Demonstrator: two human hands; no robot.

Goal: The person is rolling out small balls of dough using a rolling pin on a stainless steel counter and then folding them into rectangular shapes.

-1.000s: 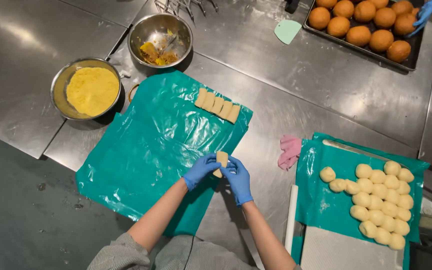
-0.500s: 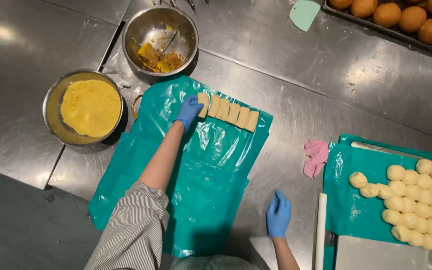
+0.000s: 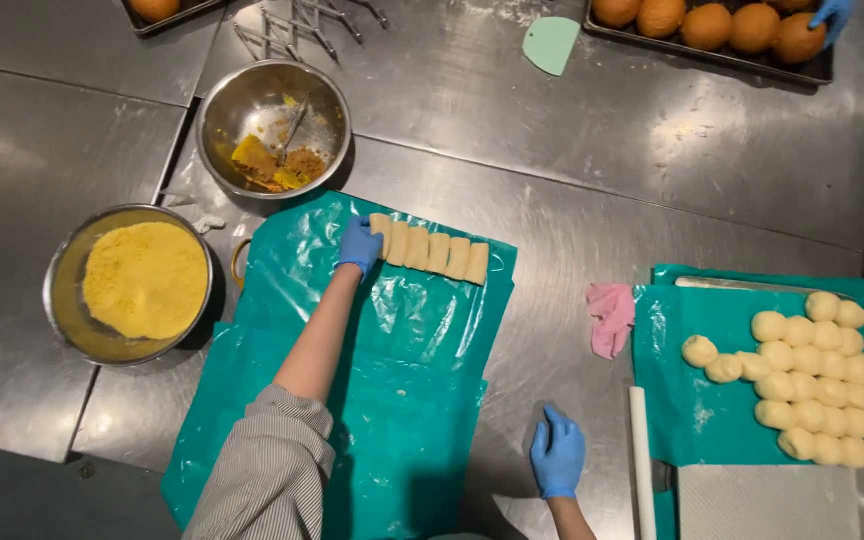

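Pinching the end piece of six laid dough strips [image 3: 430, 250], left hand [image 3: 360, 245] is working; right hand [image 3: 557, 452] is resting spread beside the green sheet [image 3: 392, 400], many dough balls [image 3: 802, 370] waiting.

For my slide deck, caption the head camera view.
Gloved left hand touches a row of dough pieces on teal plastic sheet; right hand rests on table.

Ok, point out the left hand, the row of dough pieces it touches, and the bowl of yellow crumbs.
left hand [image 3: 360, 246]: head view, on the back of the blue glove.
row of dough pieces [image 3: 437, 253]: head view, on a middle piece.
bowl of yellow crumbs [image 3: 60, 290]: head view, on the bare metal rim at the left.
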